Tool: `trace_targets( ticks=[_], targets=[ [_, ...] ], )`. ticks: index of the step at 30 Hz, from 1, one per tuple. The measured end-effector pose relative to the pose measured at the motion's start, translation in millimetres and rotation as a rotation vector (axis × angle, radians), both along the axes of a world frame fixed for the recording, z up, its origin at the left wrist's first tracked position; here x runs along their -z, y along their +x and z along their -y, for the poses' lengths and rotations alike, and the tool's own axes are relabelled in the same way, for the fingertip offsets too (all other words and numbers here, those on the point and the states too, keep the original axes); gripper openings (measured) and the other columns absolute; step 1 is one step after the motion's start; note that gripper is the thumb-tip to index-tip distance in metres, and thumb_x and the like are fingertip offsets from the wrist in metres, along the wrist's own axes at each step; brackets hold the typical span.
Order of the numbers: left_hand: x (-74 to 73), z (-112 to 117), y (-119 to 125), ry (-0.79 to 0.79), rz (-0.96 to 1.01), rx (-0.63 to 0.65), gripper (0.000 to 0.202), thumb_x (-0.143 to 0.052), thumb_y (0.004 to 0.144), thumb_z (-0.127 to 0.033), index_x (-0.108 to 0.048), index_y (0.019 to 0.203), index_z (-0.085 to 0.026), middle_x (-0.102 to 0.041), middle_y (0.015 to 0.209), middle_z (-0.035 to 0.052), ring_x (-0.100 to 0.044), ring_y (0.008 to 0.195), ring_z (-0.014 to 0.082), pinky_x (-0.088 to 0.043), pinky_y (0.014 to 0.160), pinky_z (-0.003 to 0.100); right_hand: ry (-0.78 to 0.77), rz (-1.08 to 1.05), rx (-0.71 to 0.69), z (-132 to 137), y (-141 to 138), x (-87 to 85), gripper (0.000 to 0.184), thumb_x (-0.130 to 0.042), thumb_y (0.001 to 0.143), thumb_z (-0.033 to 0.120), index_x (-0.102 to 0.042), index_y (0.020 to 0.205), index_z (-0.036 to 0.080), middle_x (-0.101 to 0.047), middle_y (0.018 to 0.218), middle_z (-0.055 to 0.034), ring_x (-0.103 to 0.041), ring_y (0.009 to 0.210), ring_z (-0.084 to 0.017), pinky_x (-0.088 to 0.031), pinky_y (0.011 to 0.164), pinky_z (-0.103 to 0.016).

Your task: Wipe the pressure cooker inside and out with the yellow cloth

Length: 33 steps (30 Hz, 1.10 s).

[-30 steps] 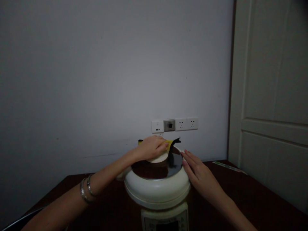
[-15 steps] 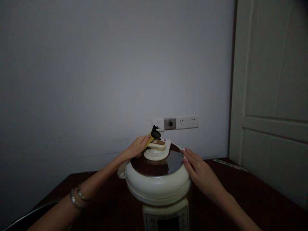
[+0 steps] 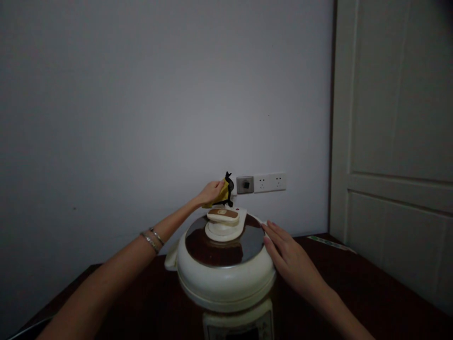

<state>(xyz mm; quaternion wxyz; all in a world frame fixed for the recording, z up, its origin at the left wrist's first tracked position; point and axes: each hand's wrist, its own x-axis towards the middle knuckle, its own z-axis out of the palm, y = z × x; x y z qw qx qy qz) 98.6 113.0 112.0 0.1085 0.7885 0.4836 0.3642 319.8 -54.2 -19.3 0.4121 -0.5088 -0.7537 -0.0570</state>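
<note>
A cream electric cooker (image 3: 226,278) with a shiny metal lid and a cream knob handle (image 3: 222,221) stands on a dark wooden table in front of me. My left hand (image 3: 211,192) is raised above and behind the lid, closed on a yellow and black cloth (image 3: 225,191). My right hand (image 3: 288,252) lies flat against the right rim of the lid, fingers stretched out and together. Two bracelets (image 3: 152,238) circle my left wrist.
The dark table (image 3: 354,288) runs to the wall. A row of wall sockets (image 3: 262,182) sits just behind the cooker. A white door (image 3: 392,141) fills the right side. The cooker's control panel (image 3: 240,326) shows at the bottom edge.
My left hand has lifted the cloth off the lid's knob, moving up and back toward the wall. The knob handle is now uncovered. My right hand has stayed on the lid's rim.
</note>
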Motion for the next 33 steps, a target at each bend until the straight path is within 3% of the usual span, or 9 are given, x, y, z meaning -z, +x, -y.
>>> trace_targets(
  ticks=[3,6,9,13,15,20,26,29,33],
  targets=[
    [-7.2,-13.7,8.2,0.043,0.043,-0.055,0.042,-0.030,0.091,-0.039,-0.057,0.070,-0.015,-0.060,0.071,0.0066,-0.054,0.074,0.0181,-0.036,0.065,0.027,-0.007,0.008,0.002,-0.1,-0.2,-0.3,0.057,-0.030,0.095,0.044,-0.054,0.130,0.005,-0.049,0.137,-0.0189,-0.043,0.130,-0.027,-0.033,0.110,-0.048],
    [-15.0,-20.0,7.0,-0.009,0.070,-0.055,0.047,-0.024,0.094,-0.037,-0.060,0.078,-0.012,-0.062,0.070,0.0085,-0.055,0.075,0.0187,-0.037,0.065,0.027,-0.001,0.015,0.002,0.4,-0.4,0.0,0.057,-0.030,0.095,0.043,-0.053,0.131,0.006,-0.049,0.137,-0.0186,-0.043,0.130,-0.027,-0.034,0.109,-0.048],
    [-11.4,-15.0,5.8,-0.179,0.021,0.087,0.047,-0.029,0.093,-0.040,-0.063,0.084,-0.009,-0.065,0.073,0.0072,-0.057,0.071,0.0177,-0.039,0.063,0.026,0.010,0.013,0.004,0.9,-0.7,0.1,0.056,-0.030,0.095,0.042,-0.054,0.130,0.006,-0.050,0.136,-0.0191,-0.044,0.130,-0.027,-0.034,0.109,-0.048],
    [6.2,-0.4,7.3,-0.453,-0.108,0.336,0.037,-0.051,0.084,-0.045,-0.068,0.087,-0.012,-0.069,0.084,0.0053,-0.059,0.072,0.0162,-0.043,0.066,0.025,0.011,0.020,-0.001,0.9,-0.7,-0.7,0.056,-0.029,0.095,0.042,-0.054,0.130,0.006,-0.049,0.137,-0.0191,-0.044,0.130,-0.027,-0.035,0.109,-0.048],
    [13.1,3.8,6.2,-0.555,-0.120,0.431,0.040,-0.052,0.082,-0.050,-0.068,0.093,-0.014,-0.070,0.089,0.0056,-0.059,0.076,0.0164,-0.044,0.069,0.026,0.008,0.018,-0.004,1.1,-0.5,-0.8,0.055,-0.030,0.095,0.042,-0.053,0.131,0.007,-0.049,0.137,-0.0188,-0.043,0.130,-0.027,-0.035,0.109,-0.048],
    [23.7,6.4,-6.1,-0.582,-0.030,0.560,0.046,-0.053,0.083,-0.053,-0.064,0.111,-0.018,-0.068,0.107,0.0073,-0.059,0.089,0.0180,-0.042,0.079,0.028,-0.001,0.013,-0.002,1.3,0.0,-0.6,0.055,-0.030,0.095,0.042,-0.052,0.132,0.007,-0.048,0.138,-0.0186,-0.043,0.131,-0.027,-0.034,0.109,-0.048],
    [28.2,14.7,-22.0,-0.676,0.074,0.602,0.053,-0.063,0.078,-0.050,-0.060,0.121,-0.020,-0.065,0.116,0.0093,-0.060,0.097,0.0205,-0.042,0.086,0.032,0.009,-0.011,-0.009,1.6,-0.3,-1.5,0.053,-0.033,0.094,0.041,-0.054,0.130,0.008,-0.050,0.137,-0.0186,-0.044,0.130,-0.027,-0.035,0.108,-0.048],
    [26.4,17.6,-24.5,-0.638,0.066,0.602,0.049,-0.066,0.077,-0.048,-0.063,0.117,-0.020,-0.067,0.113,0.0095,-0.061,0.093,0.0196,-0.043,0.081,0.030,0.016,-0.016,-0.017,2.1,0.2,-1.7,0.052,-0.034,0.094,0.040,-0.055,0.129,0.008,-0.051,0.136,-0.0185,-0.044,0.129,-0.027,-0.036,0.108,-0.048],
    [28.5,14.9,-30.0,-0.587,0.048,0.502,0.046,-0.063,0.077,-0.051,-0.067,0.110,-0.018,-0.070,0.104,0.0098,-0.062,0.089,0.0203,-0.044,0.073,0.028,0.028,-0.025,-0.019,2.2,1.3,-1.0,0.049,-0.037,0.094,0.039,-0.055,0.130,0.012,-0.051,0.136,-0.0167,-0.045,0.129,-0.026,-0.037,0.107,-0.048]
  ],
)
